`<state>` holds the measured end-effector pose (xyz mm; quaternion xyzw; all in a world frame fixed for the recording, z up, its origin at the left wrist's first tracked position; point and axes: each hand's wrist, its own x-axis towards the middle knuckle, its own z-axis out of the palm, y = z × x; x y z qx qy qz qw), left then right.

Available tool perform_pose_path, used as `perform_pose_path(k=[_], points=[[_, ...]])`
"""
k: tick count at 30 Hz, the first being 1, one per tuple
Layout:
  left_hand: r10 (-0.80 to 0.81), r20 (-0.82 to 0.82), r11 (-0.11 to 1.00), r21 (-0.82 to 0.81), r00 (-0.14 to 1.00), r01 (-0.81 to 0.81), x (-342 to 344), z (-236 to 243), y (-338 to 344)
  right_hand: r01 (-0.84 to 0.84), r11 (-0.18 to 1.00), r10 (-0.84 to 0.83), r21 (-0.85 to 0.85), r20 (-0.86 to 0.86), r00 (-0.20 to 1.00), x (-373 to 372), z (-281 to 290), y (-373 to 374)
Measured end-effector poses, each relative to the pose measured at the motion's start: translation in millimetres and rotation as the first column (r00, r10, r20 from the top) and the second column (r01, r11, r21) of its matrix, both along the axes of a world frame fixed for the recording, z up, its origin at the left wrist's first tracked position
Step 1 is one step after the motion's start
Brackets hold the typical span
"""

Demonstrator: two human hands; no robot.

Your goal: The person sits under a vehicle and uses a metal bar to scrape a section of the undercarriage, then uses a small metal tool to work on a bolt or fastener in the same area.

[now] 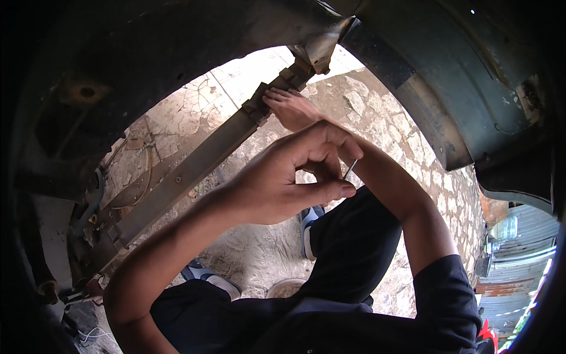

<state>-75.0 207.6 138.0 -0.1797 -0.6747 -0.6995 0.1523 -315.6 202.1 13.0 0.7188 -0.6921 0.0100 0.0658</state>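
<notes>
My left hand (306,171), in the middle of the view, pinches a thin shiny metal pin (351,169) between thumb and finger. Behind it my right hand (292,110) lies against a dark bracket (254,107) on the long rusty metal beam (194,168), its fingers stretched onto the metal rather than wrapped round it. The beam runs diagonally from lower left up to a rusty metal mount (318,53) at the top.
Dark curved metal panels (413,59) arch overhead and down both sides. Hoses and wires (144,177) hang at left. Below are stone paving (359,94), my legs (348,248) and shoes. A corrugated metal sheet (513,265) and plastic bottle (504,228) stand at right.
</notes>
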Motion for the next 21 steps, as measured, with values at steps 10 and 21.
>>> perform_pose_path(k=[10, 21], points=[[-0.037, 0.012, 0.999, 0.006, 0.999, 0.037, 1.7, -0.4, 0.1, 0.003, 1.000, -0.003, -0.022, 0.011, 1.000, 8.8, -3.5, 0.8], [-0.092, 0.166, 0.996, 0.022, 0.982, 0.090, 7.2, 5.6, -2.2, 0.040, 0.999, -0.040, -0.016, 0.006, 0.999, 3.0, 1.7, 1.1]])
